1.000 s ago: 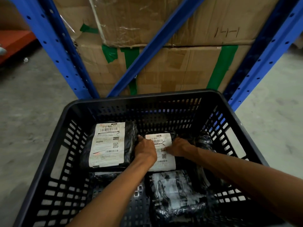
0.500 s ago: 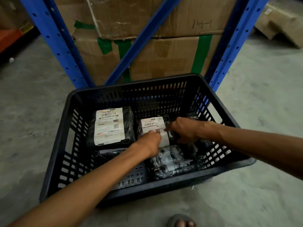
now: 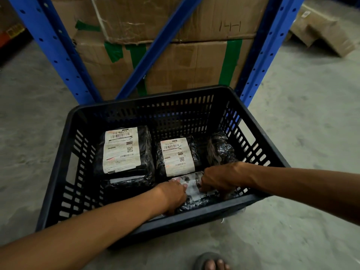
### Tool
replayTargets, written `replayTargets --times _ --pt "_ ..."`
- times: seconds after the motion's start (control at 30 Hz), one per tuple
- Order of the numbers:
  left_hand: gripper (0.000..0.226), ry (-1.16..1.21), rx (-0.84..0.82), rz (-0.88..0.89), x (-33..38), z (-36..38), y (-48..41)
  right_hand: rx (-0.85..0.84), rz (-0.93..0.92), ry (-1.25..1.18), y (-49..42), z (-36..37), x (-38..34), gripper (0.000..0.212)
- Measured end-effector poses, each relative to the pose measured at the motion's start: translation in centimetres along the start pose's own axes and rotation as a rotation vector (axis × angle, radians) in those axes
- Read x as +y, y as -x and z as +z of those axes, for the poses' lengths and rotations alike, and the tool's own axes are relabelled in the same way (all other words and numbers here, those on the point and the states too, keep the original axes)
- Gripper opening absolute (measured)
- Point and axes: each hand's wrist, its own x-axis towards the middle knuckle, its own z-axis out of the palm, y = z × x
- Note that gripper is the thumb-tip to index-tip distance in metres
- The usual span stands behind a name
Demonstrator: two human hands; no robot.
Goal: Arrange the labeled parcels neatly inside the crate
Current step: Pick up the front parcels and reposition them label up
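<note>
A black slatted crate [image 3: 58, 164] stands on the concrete floor. Inside, a large black-wrapped parcel [image 3: 124, 152] with a white label lies at the left. A smaller labeled parcel [image 3: 178, 155] lies in the middle, and a black parcel [image 3: 220, 147] with no label showing leans at the right wall. Under the large one another black parcel [image 3: 124, 185] shows its edge. At the near wall lies a crinkled black parcel [image 3: 194, 189] with a whitish face. My left hand [image 3: 173, 193] grips its left side and my right hand [image 3: 218, 180] grips its right side.
A blue steel rack [image 3: 64, 61] with a diagonal brace stands right behind the crate, holding stacked cardboard boxes [image 3: 175, 61] with green tape. Flattened cardboard [image 3: 321, 30] lies at the far right. My sandaled foot [image 3: 211, 263] is near the crate's front edge.
Both hands have left the middle labeled parcel and moved toward me onto the crinkled parcel at the near wall. The camera has pulled back and up.
</note>
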Motion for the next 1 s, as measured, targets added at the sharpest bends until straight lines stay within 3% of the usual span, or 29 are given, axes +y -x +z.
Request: replayTargets --times 0.1,0.2,0.3,0.37,0.43,0.57,0.7,0.77,0.9,1.0 --pt "0.067 0.254 0.014 0.001 -1.4 0.6 0.9 -0.008 0.04 -0.173 0.8 0.1 0.9 0.039" --pt "0.056 0.65 0.041 0.084 -3.9 0.6 2.8 0.09 0.091 -0.631 3.0 -1.1 3.1 0.036" --pt "0.031 1.085 0.228 0.15 -5.6 0.4 5.0 0.178 0.146 -1.065 5.6 -2.2 5.3 0.033" --pt "0.037 1.375 0.348 0.158 -6.2 0.2 6.3 0.207 0.157 -1.329 6.7 -2.7 6.0 0.029" --pt "0.045 1.635 0.431 0.079 -6.4 0.4 7.2 0.28 0.175 -1.597 6.8 -3.2 6.0 0.03" --pt "0.057 1.96 0.614 -0.249 -7.1 0.5 6.9 0.405 0.329 -2.01 5.3 -4.4 5.4 0.037" --pt "0.045 2.266 0.648 -0.392 -7.3 -1.0 6.0 0.605 0.257 -2.255 4.1 -5.6 4.0 0.059" --pt "0.052 2.327 0.652 -0.464 -7.6 -1.9 5.4 0.688 0.205 -2.157 3.4 -5.5 3.2 0.051" --pt "0.068 2.124 0.635 -0.462 -7.5 -4.1 4.7 0.815 0.328 -2.04 1.5 -5.4 3.4 0.041" --pt "0.031 1.929 0.716 -0.559 -7.1 -4.8 2.9 0.86 0.441 -1.995 0.3 -5.3 4.9 0.054"
